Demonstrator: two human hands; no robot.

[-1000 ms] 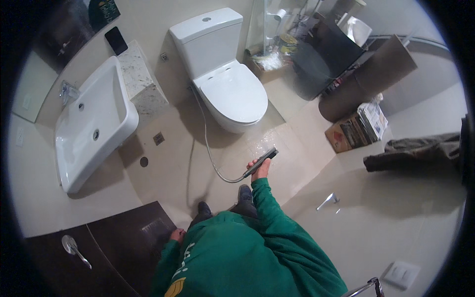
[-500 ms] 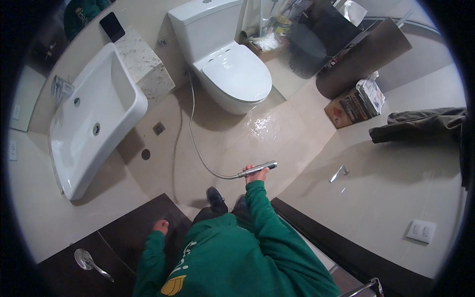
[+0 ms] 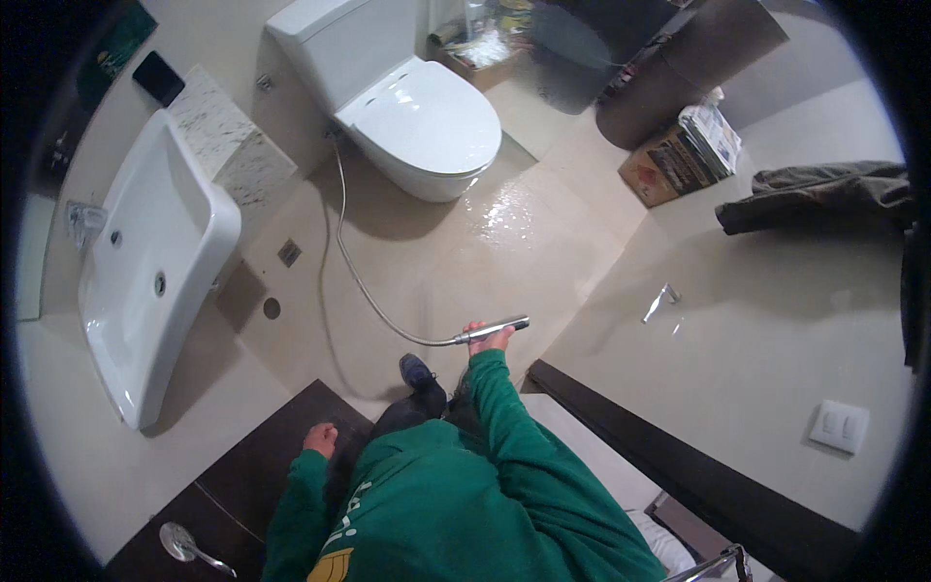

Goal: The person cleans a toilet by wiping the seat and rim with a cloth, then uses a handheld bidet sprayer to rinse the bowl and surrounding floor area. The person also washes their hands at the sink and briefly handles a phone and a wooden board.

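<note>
I judged the step in hand to be rinsing the floor: the right hand (image 3: 490, 339) was closed around the handle of a metal spray wand (image 3: 495, 329), which lay roughly level with its nozzle pointing out to the right of the hand. Its flexible hose (image 3: 361, 281) ran from the hand's left side, up and away toward the wall beside the toilet (image 3: 427, 121). Ahead of the hand, between it and the toilet, the floor (image 3: 514, 209) shone wet. The left hand (image 3: 319, 439) hung low by the dark door (image 3: 242, 485), holding nothing; I could not tell how far its fingers were spread. The next move, as I read it, called for aiming the nozzle down at the tiles while keeping the hose clear of the shoe (image 3: 419, 371) just below the hand. As for containers, the sink (image 3: 145, 272), well off to the left, looked empty, and the cardboard box (image 3: 669, 165), far up to the right, carried 1 stack of papers (image 3: 713, 131).
</note>
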